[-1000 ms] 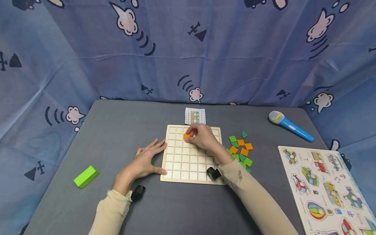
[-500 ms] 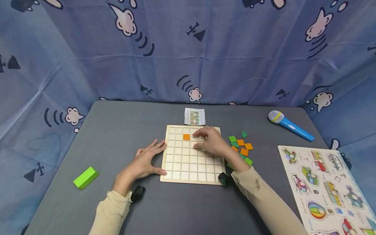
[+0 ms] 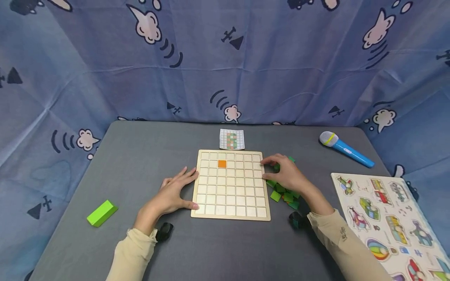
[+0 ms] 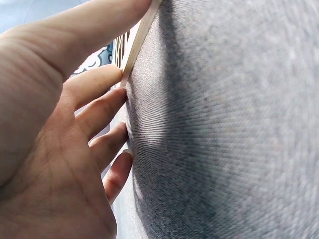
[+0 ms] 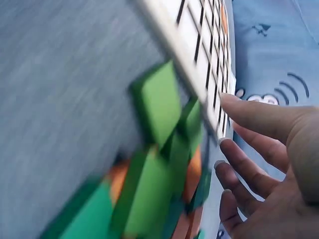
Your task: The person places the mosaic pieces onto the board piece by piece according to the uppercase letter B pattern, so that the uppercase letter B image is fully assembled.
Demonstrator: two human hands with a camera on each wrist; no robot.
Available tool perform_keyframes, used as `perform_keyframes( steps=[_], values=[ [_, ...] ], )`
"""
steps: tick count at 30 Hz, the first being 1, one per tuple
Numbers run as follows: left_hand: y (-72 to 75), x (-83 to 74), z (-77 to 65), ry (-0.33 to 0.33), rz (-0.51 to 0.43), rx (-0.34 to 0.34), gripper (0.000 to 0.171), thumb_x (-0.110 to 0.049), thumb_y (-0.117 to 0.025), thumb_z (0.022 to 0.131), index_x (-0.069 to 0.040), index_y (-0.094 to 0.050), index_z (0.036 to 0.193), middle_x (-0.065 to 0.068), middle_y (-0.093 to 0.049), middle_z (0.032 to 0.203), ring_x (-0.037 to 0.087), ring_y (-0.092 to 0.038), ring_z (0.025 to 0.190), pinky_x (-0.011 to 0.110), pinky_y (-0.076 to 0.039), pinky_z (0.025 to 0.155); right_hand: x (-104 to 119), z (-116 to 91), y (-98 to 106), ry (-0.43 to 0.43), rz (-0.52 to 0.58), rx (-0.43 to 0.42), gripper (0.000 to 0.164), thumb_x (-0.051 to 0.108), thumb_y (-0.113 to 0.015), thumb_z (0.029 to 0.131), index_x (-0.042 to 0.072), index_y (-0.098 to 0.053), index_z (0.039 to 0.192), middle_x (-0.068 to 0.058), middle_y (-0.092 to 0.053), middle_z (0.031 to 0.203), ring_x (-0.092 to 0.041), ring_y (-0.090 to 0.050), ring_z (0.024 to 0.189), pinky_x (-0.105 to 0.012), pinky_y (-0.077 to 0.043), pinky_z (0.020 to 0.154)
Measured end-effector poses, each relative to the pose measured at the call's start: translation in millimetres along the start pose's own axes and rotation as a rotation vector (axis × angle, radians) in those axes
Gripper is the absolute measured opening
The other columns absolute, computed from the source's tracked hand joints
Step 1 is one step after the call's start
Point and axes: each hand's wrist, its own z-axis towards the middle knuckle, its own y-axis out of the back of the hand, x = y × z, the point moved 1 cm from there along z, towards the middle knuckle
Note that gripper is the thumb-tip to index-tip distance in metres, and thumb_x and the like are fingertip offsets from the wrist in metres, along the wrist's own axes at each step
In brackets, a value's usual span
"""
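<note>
Right grip (image 3: 284, 171) moved rightward, parted, empty; left grip (image 3: 173, 192) spread, touching one board (image 3: 231, 190); one orange tile (image 3: 222, 164) on board.

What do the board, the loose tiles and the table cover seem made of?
Board: likely plain wood, matte, given its pale tan edge.
Tiles: painted wood or plastic, unsure; smooth-looking, even green and orange, though blurred.
Table cover: fabric, dull grey; fine ribbing shows in the left wrist view.

One left hand (image 3: 171, 195), one right hand (image 3: 286, 172), two wrist cameras (image 3: 164, 232), one grid board (image 3: 230, 190) with one orange tile (image 3: 222, 164), one card (image 3: 232, 139), one microphone (image 3: 346, 149), one picture puzzle (image 3: 383, 218), one green block (image 3: 102, 213); loose tiles (image 3: 275, 196), partly hidden, can't be counted.
</note>
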Motion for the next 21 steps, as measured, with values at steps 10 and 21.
perform_keyframes(
  steps=[10, 21],
  values=[
    [0.0, 1.6, -0.8, -0.006, -0.001, -0.008, 0.108, -0.031, -0.097, 0.074, -0.013, -0.042, 0.164, 0.003, -0.029, 0.176, 0.033, -0.016, 0.166, 0.063, -0.021, 0.117, -26, -18, 17, -0.056, -0.027, -0.009, 0.054, 0.011, -0.081, 0.094, 0.006, -0.063, 0.144, -0.023, -0.054, 0.148, -0.044, -0.052, 0.126, -0.063, -0.045, 0.102],
    [0.1, 0.9, -0.5, -0.01, 0.008, -0.006, 0.107, -0.032, -0.097, 0.074, -0.013, -0.042, 0.164, 0.003, -0.03, 0.175, 0.033, -0.016, 0.166, 0.06, -0.023, 0.116, -36, -12, 20, -0.058, -0.067, -0.034, 0.045, 0.008, -0.074, 0.098, 0.003, -0.066, 0.143, -0.024, -0.063, 0.14, -0.041, -0.058, 0.121, -0.059, -0.045, 0.102]
  ],
)
